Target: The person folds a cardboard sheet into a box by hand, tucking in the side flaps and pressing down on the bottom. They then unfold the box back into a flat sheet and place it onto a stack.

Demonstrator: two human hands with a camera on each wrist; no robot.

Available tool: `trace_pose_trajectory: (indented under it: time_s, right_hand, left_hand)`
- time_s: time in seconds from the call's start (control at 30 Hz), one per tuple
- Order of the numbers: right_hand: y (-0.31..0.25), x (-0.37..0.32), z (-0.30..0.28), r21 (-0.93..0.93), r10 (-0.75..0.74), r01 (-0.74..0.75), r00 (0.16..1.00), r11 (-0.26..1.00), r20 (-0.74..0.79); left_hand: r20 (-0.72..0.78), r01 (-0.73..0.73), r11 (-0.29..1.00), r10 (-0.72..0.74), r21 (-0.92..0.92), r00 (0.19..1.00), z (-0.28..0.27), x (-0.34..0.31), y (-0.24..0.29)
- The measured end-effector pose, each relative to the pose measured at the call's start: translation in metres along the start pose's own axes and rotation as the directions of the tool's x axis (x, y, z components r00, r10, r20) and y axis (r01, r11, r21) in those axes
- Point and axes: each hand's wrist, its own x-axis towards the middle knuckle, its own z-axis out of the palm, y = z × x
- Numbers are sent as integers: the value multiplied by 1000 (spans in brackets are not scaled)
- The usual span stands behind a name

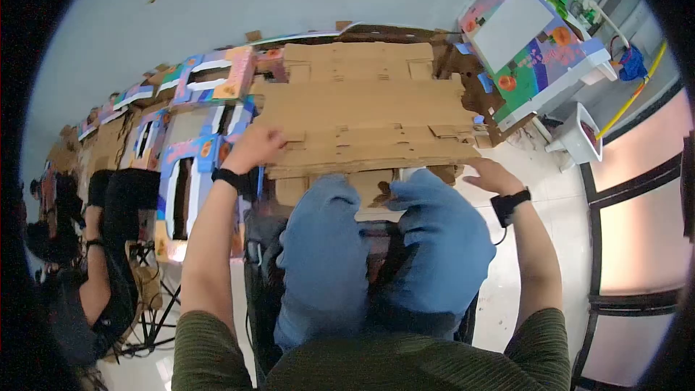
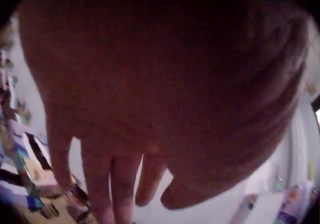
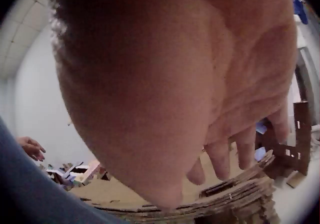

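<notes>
A stack of flat brown cardboard sheets [image 1: 362, 108] lies in front of the person's knees in the head view. The left hand [image 1: 255, 146] is over the stack's left edge, fingers loosely bent, holding nothing visible; in the left wrist view its fingers [image 2: 122, 184] hang apart. At the stack's near right corner is the right hand [image 1: 492, 175], its fingers extended toward the edge. Layered cardboard edges [image 3: 235, 199] show just beyond that hand [image 3: 175, 99] in the right wrist view; whether it touches them cannot be told.
Printed colourful cardboard pieces [image 1: 210, 76] with cut-out openings are piled at the left. Another person's arm [image 1: 94, 282] is at far left. A printed board with a white panel [image 1: 512, 29] leans at the upper right, near a white stool [image 1: 581, 136].
</notes>
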Motion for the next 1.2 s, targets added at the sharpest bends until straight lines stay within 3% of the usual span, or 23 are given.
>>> trace_pose_trajectory:
  time_s: [0.03, 0.1, 0.13, 0.2, 0.3, 0.33, 0.37, 0.43, 0.47, 0.53, 0.57, 0.63, 0.67, 0.7, 0.73, 0.8, 0.83, 0.87, 0.9, 0.97, 1.07, 1.2]
  right_hand:
    - [8, -8, 0, 56, -77, 80, 995, 995, -66]
    - [14, -28, -2, 39, -74, 79, 992, 996, -102]
    - [12, -44, 0, 2, -23, 23, 995, 1000, -96]
    - [16, -70, 7, -25, -60, 60, 998, 998, -10]
    - [7, -108, 19, 219, 6, -37, 990, 975, 139]
    - [-3, -121, 21, 288, 28, -71, 989, 955, 148]
    - [-6, -129, 30, 318, 24, -52, 995, 947, 92]
    - [-10, -138, 50, 371, 17, -7, 1000, 929, -24]
    - [-12, -138, 70, 349, -55, 87, 993, 933, -101]
    - [-13, -132, 110, 272, -202, 270, 946, 924, -252]
    - [-19, -133, 114, 266, -93, 155, 968, 951, -231]
    - [-37, -131, 113, 287, 92, -23, 970, 958, -227]
    - [-42, -131, 114, 320, 167, -84, 956, 944, -240]
    - [-44, -131, 121, 395, 212, -87, 935, 914, -285]
    - [-47, -131, 126, 466, 259, -85, 910, 881, -324]
    - [-52, -131, 132, 496, 295, -72, 873, 865, -388]
    - [-54, -130, 132, 511, 310, -62, 854, 857, -417]
    - [-56, -130, 131, 513, 337, -110, 863, 851, -376]
    - [-60, -131, 125, 513, 367, -159, 869, 844, -333]
    - [-61, -131, 120, 509, 370, -169, 871, 844, -324]
    - [-49, -128, 132, 499, 293, -74, 879, 863, -377]
    - [-24, -116, 144, 423, 134, 62, 898, 904, -418]
  left_hand:
    - [-326, -87, 996, 75, -22, 942, 3, 1, -35]
    - [-654, -23, 978, -121, -207, 747, -10, -12, -71]
    - [-681, -19, 962, -180, -274, 709, -15, -23, -95]
    - [-710, -22, 909, -310, -417, 632, -18, -50, -141]
    - [-605, 13, 703, -621, -711, 499, -18, -90, -167]
    - [-753, 95, 885, -441, -456, 488, -25, -99, -199]
    - [-837, 173, 972, -227, -161, 497, -36, -109, -243]
    - [-705, -18, 799, -519, -600, 483, -72, -113, -238]
    - [-658, -102, 737, -522, -668, 543, -94, -128, -205]
    - [-699, -162, 747, -492, -645, 518, -126, -139, -165]
    - [-705, -173, 744, -491, -645, 512, -132, -149, -118]
    - [-736, -204, 816, -342, -541, 584, -133, -157, -98]
    - [-689, -85, 886, -290, -455, 665, -124, -162, -91]
    - [-625, 24, 938, -249, -345, 740, -108, -169, -88]
    - [-590, 24, 985, -123, -172, 798, -77, -179, -78]
    - [-251, 245, 967, -255, -70, 934, -14, -211, 15]
    - [-323, 1, 972, 78, 236, 943, 39, -225, -23]
    - [-166, 118, 973, -86, 198, 982, 53, -243, 5]
    - [-113, 229, 967, -218, 106, 970, 75, -257, 11]
    - [-152, 302, 945, -283, 126, 947, 97, -270, 13]
    - [-145, 236, 972, -233, 2, 962, 109, -265, -16]
    - [-139, 247, 969, -240, 32, 961, 115, -262, -27]
